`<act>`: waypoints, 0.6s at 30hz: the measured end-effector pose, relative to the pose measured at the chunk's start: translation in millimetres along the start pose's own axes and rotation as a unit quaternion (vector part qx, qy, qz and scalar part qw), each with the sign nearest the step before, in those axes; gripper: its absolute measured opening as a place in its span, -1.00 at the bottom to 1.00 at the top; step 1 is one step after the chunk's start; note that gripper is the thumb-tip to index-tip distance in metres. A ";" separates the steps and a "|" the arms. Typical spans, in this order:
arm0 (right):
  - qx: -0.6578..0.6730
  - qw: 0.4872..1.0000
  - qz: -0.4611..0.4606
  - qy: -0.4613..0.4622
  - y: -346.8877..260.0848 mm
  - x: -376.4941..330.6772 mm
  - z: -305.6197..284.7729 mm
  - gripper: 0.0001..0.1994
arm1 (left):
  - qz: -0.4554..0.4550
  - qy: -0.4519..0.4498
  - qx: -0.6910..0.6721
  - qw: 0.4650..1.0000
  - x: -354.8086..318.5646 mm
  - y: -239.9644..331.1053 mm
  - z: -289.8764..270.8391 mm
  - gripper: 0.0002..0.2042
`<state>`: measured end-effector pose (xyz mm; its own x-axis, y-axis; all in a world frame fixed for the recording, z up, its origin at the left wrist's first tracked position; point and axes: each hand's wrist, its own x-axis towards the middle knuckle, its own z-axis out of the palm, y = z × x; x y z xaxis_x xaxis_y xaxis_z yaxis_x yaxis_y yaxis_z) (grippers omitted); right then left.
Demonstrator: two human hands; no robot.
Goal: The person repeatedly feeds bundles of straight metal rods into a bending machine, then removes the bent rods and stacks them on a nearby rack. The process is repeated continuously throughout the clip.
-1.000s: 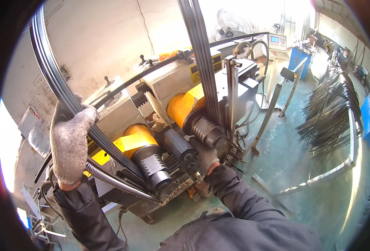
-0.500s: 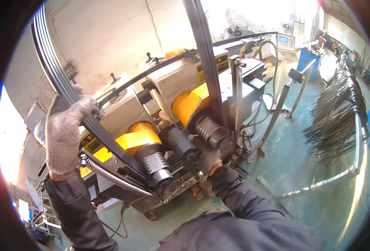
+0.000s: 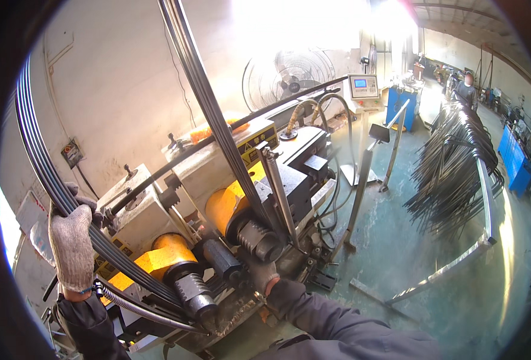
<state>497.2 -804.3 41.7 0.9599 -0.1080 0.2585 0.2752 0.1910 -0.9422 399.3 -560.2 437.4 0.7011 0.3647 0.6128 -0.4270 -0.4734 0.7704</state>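
Note:
My left hand (image 3: 73,249), in a knitted glove, is closed round a bundle of dark metal rods (image 3: 37,156) at the left. Those rods curve down to the grooved left roller (image 3: 194,294) of a bending machine, beside its yellow arm (image 3: 163,261). A second bundle of rods (image 3: 202,90) rises steeply from beside the right grooved roller (image 3: 256,240). My right hand (image 3: 260,275), also gloved, reaches in below that roller, next to a black cylinder (image 3: 222,259). Its fingers are hidden behind the machine parts.
Coil springs (image 3: 136,307) flank the machine. A control box with a screen (image 3: 362,87) and a large fan (image 3: 289,78) stand behind. At the right, many bent rods (image 3: 457,162) hang on a metal frame (image 3: 487,204). Another person (image 3: 466,91) is far off.
My view has swung right, so the machine and both rod bundles sit further left. My left hand still grips its bundle, and my right hand remains low by the rollers.

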 end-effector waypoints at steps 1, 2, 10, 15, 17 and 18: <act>-0.087 0.993 -0.077 0.005 5.1 0.5 -0.1 -0.62 | -0.003 -0.001 0.020 1.000 1.2 -0.3 0.6 -0.63; -0.178 0.976 -0.125 0.004 11.3 0.6 -0.9 -0.62 | -0.009 0.023 0.029 0.999 1.6 0.2 0.7 -0.64; -0.163 0.978 -0.129 0.015 57.2 0.4 -2.8 -0.60 | -0.006 0.044 0.073 0.996 -18.0 -3.0 -9.4 -0.77; -0.195 0.968 -0.139 -0.071 58.2 -4.5 -17.7 -0.68 | 0.270 -0.257 0.426 0.825 -24.9 1.1 -40.9 -0.80; -0.302 0.927 -0.217 -0.049 52.4 -4.9 -17.5 -0.78 | 0.193 -0.278 0.372 0.864 -26.0 4.1 -47.4 -0.76; -0.297 0.930 -0.210 -0.055 48.5 -4.8 -16.4 -0.77 | 0.001 -0.226 0.207 0.952 -27.1 5.8 -49.1 -0.73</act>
<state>505.0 -810.5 -8.7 0.7825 0.0558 0.6201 0.5814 -0.4218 -0.6957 349.8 -533.4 433.9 0.9146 0.0247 0.4037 -0.2329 -0.7838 0.5757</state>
